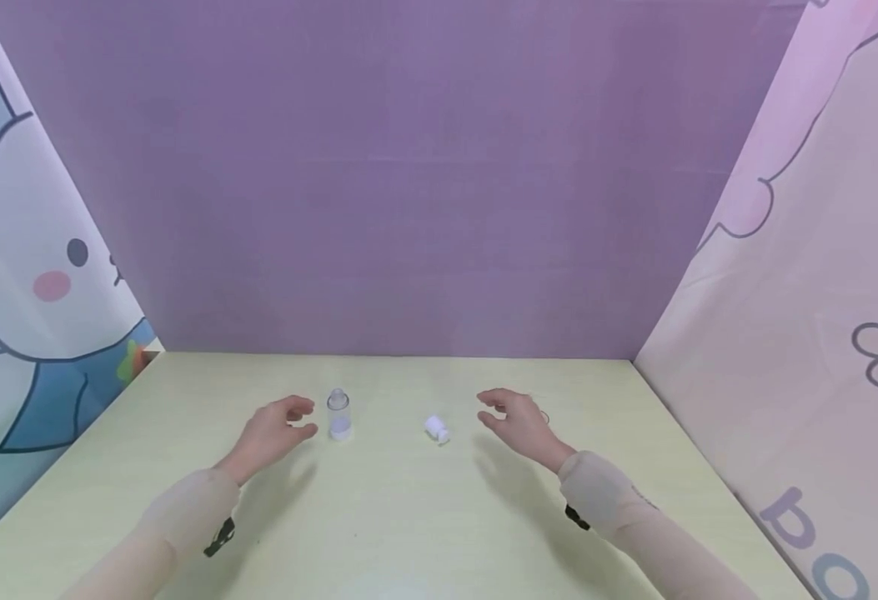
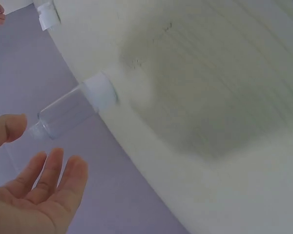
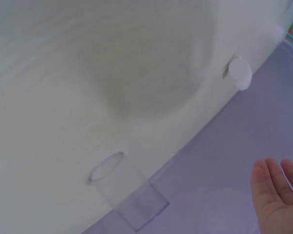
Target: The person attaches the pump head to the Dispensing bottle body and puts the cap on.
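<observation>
A small clear bottle with a white lower part and a narrow neck stands upright on the table. My left hand is just left of it, with thumb and fingers apart and nothing between them. In the left wrist view, the thumb and fingertips are around the level of the bottle's neck. A small white plastic piece, like a bottle top, lies tilted between the hands. To its right hovers my right hand, fingers spread and holding nothing. A clear open cylinder stands by the right hand, mostly hidden behind it in the head view.
The pale wood-grain table ends at a purple backdrop. Printed cloth panels stand at both sides, the left panel with a cartoon figure, the right panel with a flower and letters.
</observation>
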### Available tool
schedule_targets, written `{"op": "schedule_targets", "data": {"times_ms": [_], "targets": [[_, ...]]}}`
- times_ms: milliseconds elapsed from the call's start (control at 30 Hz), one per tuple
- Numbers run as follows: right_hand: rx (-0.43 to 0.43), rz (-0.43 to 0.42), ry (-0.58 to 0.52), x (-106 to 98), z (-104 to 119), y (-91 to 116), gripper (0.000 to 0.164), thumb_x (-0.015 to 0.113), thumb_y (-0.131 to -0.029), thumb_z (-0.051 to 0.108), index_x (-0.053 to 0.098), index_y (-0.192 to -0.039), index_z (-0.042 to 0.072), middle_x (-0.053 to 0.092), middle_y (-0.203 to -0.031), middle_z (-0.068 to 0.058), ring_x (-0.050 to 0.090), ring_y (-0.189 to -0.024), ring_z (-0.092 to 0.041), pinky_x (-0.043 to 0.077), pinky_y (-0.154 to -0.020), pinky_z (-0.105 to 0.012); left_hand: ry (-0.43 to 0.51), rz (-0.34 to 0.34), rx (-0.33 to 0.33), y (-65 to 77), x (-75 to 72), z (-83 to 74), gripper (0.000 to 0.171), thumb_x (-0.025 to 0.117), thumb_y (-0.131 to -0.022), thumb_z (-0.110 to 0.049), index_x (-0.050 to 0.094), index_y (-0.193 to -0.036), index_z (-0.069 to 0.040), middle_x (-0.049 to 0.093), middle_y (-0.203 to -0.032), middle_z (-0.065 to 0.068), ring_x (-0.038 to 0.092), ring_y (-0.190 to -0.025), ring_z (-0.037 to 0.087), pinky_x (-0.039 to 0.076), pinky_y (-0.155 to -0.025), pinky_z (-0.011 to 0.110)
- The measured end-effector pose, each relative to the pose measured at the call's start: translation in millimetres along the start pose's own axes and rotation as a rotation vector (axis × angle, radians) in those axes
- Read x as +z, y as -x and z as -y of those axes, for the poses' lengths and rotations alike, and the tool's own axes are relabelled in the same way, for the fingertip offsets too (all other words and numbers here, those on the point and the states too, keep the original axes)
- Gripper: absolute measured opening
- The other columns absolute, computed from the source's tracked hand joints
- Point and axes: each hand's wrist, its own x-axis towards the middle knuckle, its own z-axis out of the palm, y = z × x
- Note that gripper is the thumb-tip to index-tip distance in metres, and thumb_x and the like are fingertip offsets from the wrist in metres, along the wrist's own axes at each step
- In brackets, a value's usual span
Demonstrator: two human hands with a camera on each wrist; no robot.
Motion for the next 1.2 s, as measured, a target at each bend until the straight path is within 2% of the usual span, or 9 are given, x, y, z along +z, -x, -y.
{"op": "schedule_targets", "data": {"times_ms": [167,333,467,767,967,1100,1200], "targets": [[0.028,0.034,-0.045,9.0,-1.8,-3.0,0.030,0.064,-0.085,0.012,0.062,-0.114,0.007,0.064,-0.114,-0.009,0.061,-0.103,-0.027,0.049,-0.088,-0.036,0.047,0.061,-0.039,-5.5,9.5,0.9,0.054,0.063,-0.084,-0.020,0.045,-0.128,0.005,0.053,-0.124,0.025,0.050,-0.114,0.041,0.044,-0.091,0.050],[0.053,0.068,-0.122,18.0,0.1,-9.2,0.031,0.065,-0.084,0.011,0.061,-0.115,0.005,0.063,-0.115,-0.012,0.059,-0.104,-0.028,0.048,-0.090,-0.038,0.126,0.133,-0.077,-13.7,20.7,7.6,0.067,0.066,-0.082,-0.020,0.034,-0.134,0.008,0.044,-0.131,0.029,0.042,-0.119,0.046,0.041,-0.093,0.053],[0.063,0.108,-0.173,25.9,-2.8,-16.9,0.035,0.064,-0.084,0.011,0.058,-0.118,0.004,0.060,-0.118,-0.014,0.058,-0.107,-0.028,0.048,-0.091,-0.038,0.164,0.165,-0.082,-19.4,27.0,10.7,0.067,0.066,-0.082,-0.018,0.033,-0.134,0.009,0.042,-0.132,0.030,0.039,-0.121,0.048,0.040,-0.095,0.054],[0.128,0.161,-0.236,42.3,-7.4,-30.8,0.044,0.068,-0.081,0.014,0.055,-0.120,-0.003,0.060,-0.118,-0.017,0.057,-0.109,-0.031,0.048,-0.090,-0.039,0.199,0.164,-0.079,-31.2,34.1,8.5,0.063,0.066,-0.080,-0.013,0.037,-0.129,0.012,0.046,-0.127,0.032,0.046,-0.114,0.046,0.041,-0.094,0.053],[0.161,0.228,-0.269,52.8,-9.8,-33.8,0.050,0.070,-0.080,0.016,0.052,-0.122,-0.005,0.059,-0.118,-0.019,0.056,-0.109,-0.032,0.047,-0.092,-0.040,0.266,0.173,-0.091,-37.0,42.1,10.9,0.060,0.067,-0.077,-0.007,0.039,-0.125,0.017,0.050,-0.120,0.032,0.051,-0.108,0.043,0.043,-0.093,0.050],[0.173,0.268,-0.276,59.7,-10.0,-34.4,0.051,0.072,-0.078,0.013,0.052,-0.121,-0.006,0.060,-0.116,-0.019,0.057,-0.106,-0.031,0.047,-0.092,-0.039,0.291,0.174,-0.100,-40.8,48.5,14.5,0.057,0.067,-0.076,-0.004,0.041,-0.122,0.018,0.052,-0.117,0.032,0.052,-0.106,0.041,0.043,-0.093,0.048],[0.172,0.262,-0.268,63.6,-9.5,-35.2,0.049,0.072,-0.076,0.010,0.053,-0.118,-0.008,0.061,-0.112,-0.019,0.059,-0.102,-0.030,0.048,-0.090,-0.038,0.306,0.162,-0.099,-43.4,51.4,15.2,0.055,0.067,-0.076,-0.003,0.042,-0.121,0.018,0.053,-0.115,0.032,0.053,-0.105,0.041,0.043,-0.093,0.048]]}}
